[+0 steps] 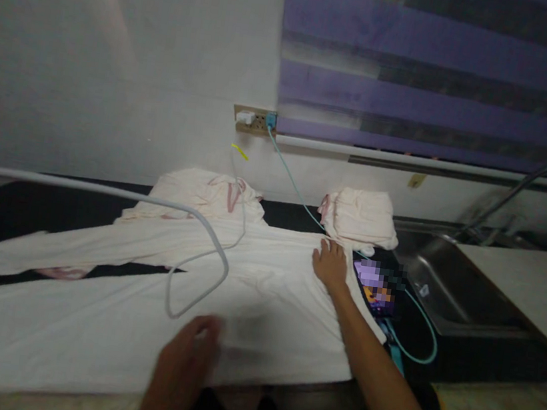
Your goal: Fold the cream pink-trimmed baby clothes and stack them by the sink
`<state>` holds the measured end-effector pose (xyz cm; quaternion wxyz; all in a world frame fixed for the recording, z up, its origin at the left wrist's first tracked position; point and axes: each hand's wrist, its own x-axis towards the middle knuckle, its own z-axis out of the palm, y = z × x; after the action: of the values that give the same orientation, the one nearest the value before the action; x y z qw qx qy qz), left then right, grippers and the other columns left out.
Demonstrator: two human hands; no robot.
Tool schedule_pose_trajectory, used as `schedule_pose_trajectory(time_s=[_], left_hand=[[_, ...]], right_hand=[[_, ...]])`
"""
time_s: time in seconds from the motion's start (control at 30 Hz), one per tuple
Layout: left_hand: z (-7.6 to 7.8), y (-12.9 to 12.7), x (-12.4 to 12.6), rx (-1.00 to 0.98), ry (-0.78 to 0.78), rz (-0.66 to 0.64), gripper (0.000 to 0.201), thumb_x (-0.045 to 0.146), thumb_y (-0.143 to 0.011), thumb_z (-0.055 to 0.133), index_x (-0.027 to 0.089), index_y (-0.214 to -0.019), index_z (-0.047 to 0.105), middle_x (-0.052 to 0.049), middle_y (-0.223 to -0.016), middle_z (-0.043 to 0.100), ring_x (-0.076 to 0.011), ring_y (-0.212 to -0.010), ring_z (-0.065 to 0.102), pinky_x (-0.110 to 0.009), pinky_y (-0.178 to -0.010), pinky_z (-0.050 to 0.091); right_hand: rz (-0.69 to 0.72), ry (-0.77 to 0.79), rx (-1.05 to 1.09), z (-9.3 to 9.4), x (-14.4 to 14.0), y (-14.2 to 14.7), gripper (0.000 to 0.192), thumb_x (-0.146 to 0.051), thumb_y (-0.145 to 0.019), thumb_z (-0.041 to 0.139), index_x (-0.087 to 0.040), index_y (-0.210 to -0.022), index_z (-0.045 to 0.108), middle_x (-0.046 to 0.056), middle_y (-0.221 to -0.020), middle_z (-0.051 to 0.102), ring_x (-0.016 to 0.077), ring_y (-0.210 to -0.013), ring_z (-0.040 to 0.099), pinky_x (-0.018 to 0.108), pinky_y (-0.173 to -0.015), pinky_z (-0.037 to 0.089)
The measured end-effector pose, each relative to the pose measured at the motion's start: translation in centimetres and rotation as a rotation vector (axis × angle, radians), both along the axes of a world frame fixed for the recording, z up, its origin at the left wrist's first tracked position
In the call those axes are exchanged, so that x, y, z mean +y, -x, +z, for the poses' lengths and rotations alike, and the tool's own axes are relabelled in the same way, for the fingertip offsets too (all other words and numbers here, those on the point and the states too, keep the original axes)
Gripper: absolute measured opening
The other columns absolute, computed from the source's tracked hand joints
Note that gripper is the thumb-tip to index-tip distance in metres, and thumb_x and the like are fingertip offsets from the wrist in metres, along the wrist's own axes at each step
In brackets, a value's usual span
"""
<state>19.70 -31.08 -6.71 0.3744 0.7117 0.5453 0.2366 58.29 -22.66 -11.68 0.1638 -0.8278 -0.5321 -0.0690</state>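
White trousers lie spread on a black counter, waist end at the right and both legs stretching left. My right hand rests on the far corner of the waist end, fingers spread and pressed flat on the cloth. Above the near edge of the trousers is my left hand, blurred by motion; its fingers are too smeared to read. A grey cable loops across the view above the cloth. Behind the trousers lies a loosely heaped pale garment with pink trim. A folded pale garment sits beyond my right hand.
Right of the waist end lies a phone with its screen lit. A teal cable runs from the wall socket toward it. A steel sink with a curved faucet and a white board are farther right.
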Motion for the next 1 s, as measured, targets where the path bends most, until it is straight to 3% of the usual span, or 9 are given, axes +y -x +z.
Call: schedule_pose_trajectory(time_s=[0.13, 0.23, 0.3, 0.4, 0.53, 0.7, 0.8, 0.9, 1.0], left_hand=[[-0.9, -15.9, -6.1, -0.145, -0.231, -0.197, 0.029, 0.037, -0.100, 0.047, 0.023, -0.112, 0.069, -0.011, -0.118, 0.075, -0.0256, -0.116, 0.070, -0.044, -0.108, 0.056], [-1.0, -22.5, -7.9, -0.099, -0.389, -0.354, 0.032, 0.028, -0.100, 0.051, 0.016, -0.126, 0.064, -0.015, -0.130, 0.072, -0.0260, -0.126, 0.066, -0.045, -0.114, 0.053], [-1.5, -23.3, -8.1, 0.023, -0.474, -0.433, 0.036, 0.026, -0.099, 0.055, 0.012, -0.132, 0.063, -0.018, -0.137, 0.069, -0.0297, -0.132, 0.063, -0.049, -0.116, 0.052], [-2.8, -21.4, -7.9, 0.166, -0.630, -0.540, 0.044, 0.027, -0.100, 0.057, 0.013, -0.141, 0.058, -0.019, -0.149, 0.063, -0.0336, -0.142, 0.057, -0.055, -0.120, 0.048], [-3.2, -18.9, -7.7, 0.113, -0.661, -0.539, 0.039, 0.028, -0.098, 0.061, 0.019, -0.136, 0.063, -0.015, -0.145, 0.066, -0.0301, -0.139, 0.060, -0.050, -0.115, 0.054], [-1.0, -20.8, -7.5, -0.114, -0.536, -0.452, 0.021, 0.019, -0.096, 0.051, 0.020, -0.089, 0.071, -0.010, -0.103, 0.078, -0.0209, -0.097, 0.073, -0.035, -0.087, 0.060], [-0.7, -22.3, -7.5, -0.176, -0.524, -0.394, 0.029, 0.014, -0.088, 0.052, 0.019, -0.060, 0.054, 0.000, -0.059, 0.058, -0.0121, -0.058, 0.054, -0.027, -0.060, 0.043], [-1.2, -22.5, -7.6, -0.190, -0.456, -0.446, 0.039, 0.010, -0.084, 0.050, 0.018, -0.050, 0.034, 0.004, -0.047, 0.038, -0.0071, -0.047, 0.037, -0.025, -0.054, 0.026], [-1.1, -22.4, -7.9, -0.107, -0.443, -0.460, 0.037, 0.011, -0.086, 0.051, 0.018, -0.051, 0.039, 0.003, -0.049, 0.042, -0.0094, -0.049, 0.043, -0.026, -0.056, 0.028]], right_hand=[[-0.024, 0.056, 0.025, 1.0, -0.5, 0.7, 0.057, -0.043, -0.109, 0.038, -0.014, -0.158, 0.046, 0.019, -0.161, 0.047, 0.0353, -0.147, 0.040, 0.047, -0.122, 0.030], [0.003, 0.150, 0.026, 2.7, -1.0, 0.7, 0.058, -0.041, -0.110, 0.037, -0.011, -0.159, 0.043, 0.022, -0.162, 0.045, 0.0365, -0.149, 0.040, 0.049, -0.122, 0.032], [0.066, 0.241, 0.023, 4.5, -1.1, 0.1, 0.057, -0.040, -0.108, 0.040, -0.010, -0.156, 0.046, 0.024, -0.157, 0.049, 0.0361, -0.144, 0.048, 0.047, -0.117, 0.040], [0.160, 0.291, 0.010, 7.7, -1.0, -2.3, 0.052, -0.032, -0.107, 0.041, -0.013, -0.155, 0.045, 0.023, -0.151, 0.054, 0.0300, -0.129, 0.062, 0.040, -0.104, 0.051], [0.213, 0.344, -0.035, 10.3, -0.5, -6.7, 0.046, -0.021, -0.101, 0.048, -0.012, -0.146, 0.056, 0.025, -0.146, 0.060, 0.0325, -0.126, 0.066, 0.040, -0.097, 0.055], [0.354, 0.503, -0.043, 9.9, -0.2, -10.1, 0.033, -0.015, -0.088, 0.065, -0.010, -0.120, 0.076, 0.021, -0.125, 0.075, 0.0302, -0.115, 0.073, 0.033, -0.093, 0.056], [0.431, 0.518, -0.067, 9.5, 0.1, -10.6, 0.034, -0.015, -0.089, 0.064, -0.008, -0.120, 0.077, 0.021, -0.128, 0.075, 0.0302, -0.120, 0.071, 0.031, -0.096, 0.054], [0.458, 0.507, -0.093, 9.5, 0.4, -11.0, 0.036, -0.014, -0.092, 0.061, -0.006, -0.124, 0.075, 0.024, -0.129, 0.074, 0.0302, -0.121, 0.071, 0.030, -0.096, 0.054], [0.453, 0.470, -0.111, 9.9, 0.8, -11.2, 0.039, -0.014, -0.096, 0.054, -0.004, -0.131, 0.069, 0.025, -0.127, 0.074, 0.0290, -0.118, 0.072, 0.030, -0.093, 0.054]])
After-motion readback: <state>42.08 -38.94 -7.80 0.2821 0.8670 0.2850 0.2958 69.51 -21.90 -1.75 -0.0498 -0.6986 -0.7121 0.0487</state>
